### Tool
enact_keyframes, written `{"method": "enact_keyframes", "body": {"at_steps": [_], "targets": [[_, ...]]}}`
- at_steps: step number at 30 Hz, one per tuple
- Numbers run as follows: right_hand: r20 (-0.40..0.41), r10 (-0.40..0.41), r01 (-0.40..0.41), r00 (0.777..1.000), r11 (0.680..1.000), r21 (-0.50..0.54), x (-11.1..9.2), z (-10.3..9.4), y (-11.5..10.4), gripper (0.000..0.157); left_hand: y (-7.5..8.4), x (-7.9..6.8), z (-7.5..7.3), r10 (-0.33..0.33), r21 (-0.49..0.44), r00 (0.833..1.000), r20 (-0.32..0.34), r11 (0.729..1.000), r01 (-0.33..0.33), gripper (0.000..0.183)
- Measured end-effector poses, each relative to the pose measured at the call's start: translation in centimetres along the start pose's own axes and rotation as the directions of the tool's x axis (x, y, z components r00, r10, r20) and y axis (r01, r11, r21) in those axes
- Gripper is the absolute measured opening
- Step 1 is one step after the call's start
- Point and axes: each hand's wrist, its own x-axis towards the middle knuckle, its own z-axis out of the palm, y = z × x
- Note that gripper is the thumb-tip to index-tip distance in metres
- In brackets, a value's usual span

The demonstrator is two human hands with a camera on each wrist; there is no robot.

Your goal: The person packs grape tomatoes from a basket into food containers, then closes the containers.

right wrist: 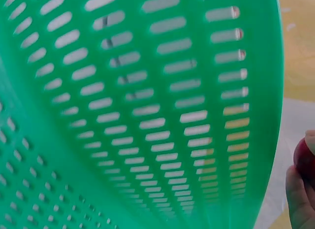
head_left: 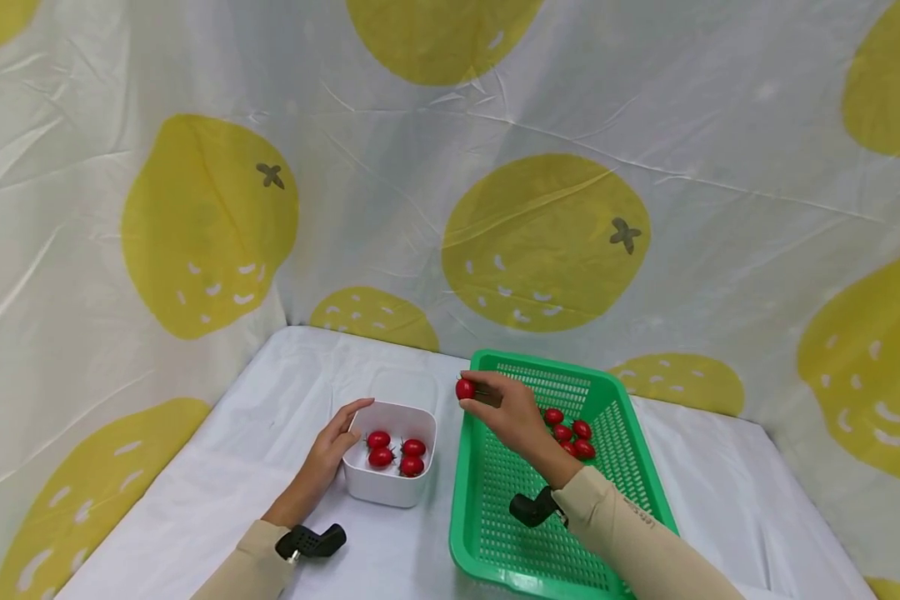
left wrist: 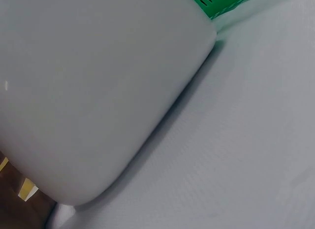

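In the head view my right hand (head_left: pixel 508 410) pinches one red cherry tomato (head_left: pixel 465 389) between thumb and fingertips, above the left rim of a green basket (head_left: pixel 461 500). The right wrist view catches the same cherry tomato (right wrist: pixel 305 159) at its right edge, beyond the basket wall (right wrist: pixel 162 111). My left hand (head_left: pixel 333 446) grips the left side of a white square container (head_left: pixel 385 490), thumb over its rim. Several cherry tomatoes (head_left: pixel 380 457) with green stems lie inside it. The container's outer wall (left wrist: pixel 98 81) fills much of the left wrist view.
Several more cherry tomatoes (head_left: pixel 562 432) lie in the basket, right of my right forearm. A clear, flat lid-like piece (head_left: pixel 402 385) lies behind the container. White cloth (head_left: pixel 270 417) covers the table, and a lemon-print curtain (head_left: pixel 390 192) hangs behind and at the sides.
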Motion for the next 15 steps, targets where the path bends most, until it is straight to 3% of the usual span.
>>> {"method": "enact_keyframes", "body": {"at_steps": [15], "targets": [[0.107, -0.005, -0.004, 0.994, 0.996, 0.088, 0.8, 2.8, -1.6, 0.040, 0.1, 0.0, -0.1, -0.003, -0.011, 1.000, -0.001, 1.000, 0.003, 0.044]]}}
